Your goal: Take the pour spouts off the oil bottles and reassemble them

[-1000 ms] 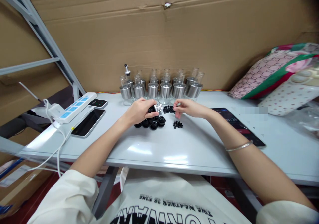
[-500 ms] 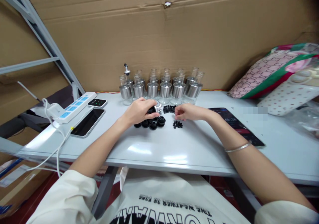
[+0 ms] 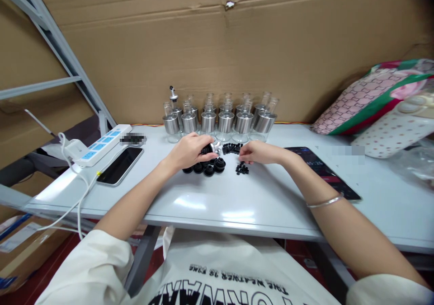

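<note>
My left hand is closed around a bottle pourer with a silver collar and a black ribbed stopper, held just above the table. Below it lies a pile of black round stoppers. With fingertips pinched together, my right hand is just above a small heap of tiny black caps. Whatever is between those fingertips is too small to make out. Between the two hands sits a cluster of longer black pieces.
Several glass bottles with steel sleeves line the back; one bears a fitted pourer. At left are a power strip, a phone and cables. A larger lit screen and patterned bags occupy the right.
My right hand has shifted very slightly, its fingertips still close over the tiny black caps. The left hand keeps its hold on the pourer, nearly still.
</note>
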A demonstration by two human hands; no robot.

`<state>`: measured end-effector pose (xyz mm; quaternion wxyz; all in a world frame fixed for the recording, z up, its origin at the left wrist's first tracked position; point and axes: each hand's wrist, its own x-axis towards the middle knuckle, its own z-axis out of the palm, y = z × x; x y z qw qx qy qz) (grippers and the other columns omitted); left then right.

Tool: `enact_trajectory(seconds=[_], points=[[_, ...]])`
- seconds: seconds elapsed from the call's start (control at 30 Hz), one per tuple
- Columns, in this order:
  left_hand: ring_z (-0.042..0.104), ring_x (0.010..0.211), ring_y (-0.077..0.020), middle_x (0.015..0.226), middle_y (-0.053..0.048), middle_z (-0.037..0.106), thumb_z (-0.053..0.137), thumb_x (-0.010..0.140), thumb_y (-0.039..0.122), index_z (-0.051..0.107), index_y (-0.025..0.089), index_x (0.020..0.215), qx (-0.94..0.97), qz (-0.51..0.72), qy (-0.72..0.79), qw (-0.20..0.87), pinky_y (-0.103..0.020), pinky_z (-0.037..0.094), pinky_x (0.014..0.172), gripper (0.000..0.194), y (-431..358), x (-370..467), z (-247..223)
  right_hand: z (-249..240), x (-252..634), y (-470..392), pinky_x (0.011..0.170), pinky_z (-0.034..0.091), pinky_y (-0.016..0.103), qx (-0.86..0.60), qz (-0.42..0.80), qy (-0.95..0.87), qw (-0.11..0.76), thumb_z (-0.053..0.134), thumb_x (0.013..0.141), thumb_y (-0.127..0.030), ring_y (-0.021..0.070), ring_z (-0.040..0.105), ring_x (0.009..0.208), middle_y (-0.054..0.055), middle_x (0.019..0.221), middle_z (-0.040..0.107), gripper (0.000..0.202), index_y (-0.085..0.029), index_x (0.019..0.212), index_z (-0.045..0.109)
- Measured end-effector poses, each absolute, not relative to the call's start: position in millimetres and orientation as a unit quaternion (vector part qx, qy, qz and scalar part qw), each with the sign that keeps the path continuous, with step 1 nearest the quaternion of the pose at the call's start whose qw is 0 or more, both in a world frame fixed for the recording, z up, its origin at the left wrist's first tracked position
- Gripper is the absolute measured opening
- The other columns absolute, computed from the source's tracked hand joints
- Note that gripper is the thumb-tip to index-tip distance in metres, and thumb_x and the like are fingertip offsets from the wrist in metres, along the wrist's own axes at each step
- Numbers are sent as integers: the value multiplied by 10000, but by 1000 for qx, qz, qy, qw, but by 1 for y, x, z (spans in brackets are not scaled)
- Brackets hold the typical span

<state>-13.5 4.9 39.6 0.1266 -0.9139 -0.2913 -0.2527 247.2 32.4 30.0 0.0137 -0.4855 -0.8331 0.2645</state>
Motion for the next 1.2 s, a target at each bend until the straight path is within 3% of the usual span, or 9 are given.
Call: enact_trajectory(seconds=[0.17, 0.43, 0.6, 0.83, 1.07, 1.2], points=[[561, 662, -157, 749, -63, 654, 180, 925, 631, 599, 134, 926, -911, -273, -275, 142, -265, 423, 670, 651, 4, -12, 39, 29, 246, 32, 633, 419, 291, -482, 301, -823, 18, 572, 766, -351, 160, 577, 592, 32, 615, 649, 225, -180, 622, 597], [573, 676, -158, 774, -65, 663, 187, 927, 627, 597, 138, 938, -911, -271, -276, 141, -266, 427, 684, 638, 4, -13, 40, 32, 242, 26, 619, 447, 302, -481, 351, -802, 42, 616, 751, -377, 178, 611, 581, 54, 638, 677, 245, -171, 619, 633], [570, 672, -160, 769, -65, 659, 188, 929, 623, 596, 134, 939, -913, -271, -270, 144, -268, 430, 686, 637, 5, -13, 39, 36, 238, 22, 585, 416, 281, -492, 310, -813, 20, 615, 761, -426, 162, 587, 561, 50, 607, 666, 308, -161, 605, 628], [577, 705, -163, 796, -60, 663, 290, 939, 578, 598, 142, 957, -913, -256, -288, 132, -268, 430, 696, 534, 4, -13, 39, 34, 238, 25, 597, 424, 255, -484, 309, -819, -8, 606, 752, -384, 156, 605, 612, 37, 659, 675, 248, -153, 667, 638], [576, 703, -163, 798, -61, 661, 265, 937, 591, 595, 144, 962, -914, -249, -292, 134, -269, 431, 702, 556, 4, -13, 39, 36, 242, 25, 605, 421, 257, -483, 308, -819, -21, 612, 736, -358, 164, 607, 630, 26, 632, 660, 207, -159, 727, 668], [574, 690, -163, 784, -65, 662, 219, 935, 610, 597, 136, 953, -913, -260, -283, 137, -270, 433, 694, 606, 4, -13, 38, 37, 243, 25, 631, 437, 266, -485, 317, -815, -2, 544, 800, -392, 164, 614, 643, 49, 697, 684, 273, -153, 705, 636]])
